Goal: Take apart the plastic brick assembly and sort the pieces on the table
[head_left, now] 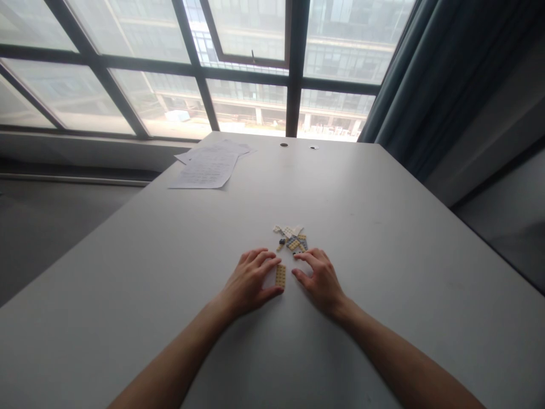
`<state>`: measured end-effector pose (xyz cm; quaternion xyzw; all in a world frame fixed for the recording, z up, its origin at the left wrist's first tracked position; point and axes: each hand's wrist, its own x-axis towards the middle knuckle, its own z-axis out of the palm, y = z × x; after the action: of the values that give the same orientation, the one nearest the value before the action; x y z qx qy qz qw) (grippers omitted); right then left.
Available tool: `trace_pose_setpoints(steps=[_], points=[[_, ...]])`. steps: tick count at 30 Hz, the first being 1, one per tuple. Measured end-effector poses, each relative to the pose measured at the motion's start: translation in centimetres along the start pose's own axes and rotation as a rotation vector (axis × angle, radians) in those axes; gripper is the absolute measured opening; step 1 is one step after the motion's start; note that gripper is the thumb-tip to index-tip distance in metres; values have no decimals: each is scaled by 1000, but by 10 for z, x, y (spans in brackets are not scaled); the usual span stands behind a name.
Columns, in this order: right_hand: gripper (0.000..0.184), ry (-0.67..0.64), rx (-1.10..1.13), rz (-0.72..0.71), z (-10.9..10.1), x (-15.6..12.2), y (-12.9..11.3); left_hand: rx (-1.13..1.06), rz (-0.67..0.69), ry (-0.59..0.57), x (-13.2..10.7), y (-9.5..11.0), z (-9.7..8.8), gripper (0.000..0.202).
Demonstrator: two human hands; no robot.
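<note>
A tan studded building plate (280,275) lies flat on the white table (383,238) between my two hands. My left hand (251,281) rests on the table beside it, fingers spread, the thumb tip touching the plate's near end. My right hand (317,278) rests to the plate's right, fingers apart, its fingertips reaching a small heap of loose bricks (292,237) in tan, grey, white and dark colours just beyond. Neither hand grips anything.
Printed paper sheets (208,165) lie at the table's far left corner. Two small round holes (284,145) sit near the far edge. A large window stands behind the table, with a dark curtain (430,79) at the right.
</note>
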<state>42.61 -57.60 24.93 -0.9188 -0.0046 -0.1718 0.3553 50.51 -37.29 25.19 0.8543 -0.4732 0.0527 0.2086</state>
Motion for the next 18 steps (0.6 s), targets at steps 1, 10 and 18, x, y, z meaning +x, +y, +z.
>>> trace_pose_setpoints(steps=[1,10,18], points=[[25,13,-5,5,0,0,1,5,-3,-5,0,1,0,53],[18,-48,-74,-75,0,-1,-4,33,8,-7,3,4,0,42],[16,-157,-183,-189,0,-5,-9,34,8,-5,4,6,0,38]])
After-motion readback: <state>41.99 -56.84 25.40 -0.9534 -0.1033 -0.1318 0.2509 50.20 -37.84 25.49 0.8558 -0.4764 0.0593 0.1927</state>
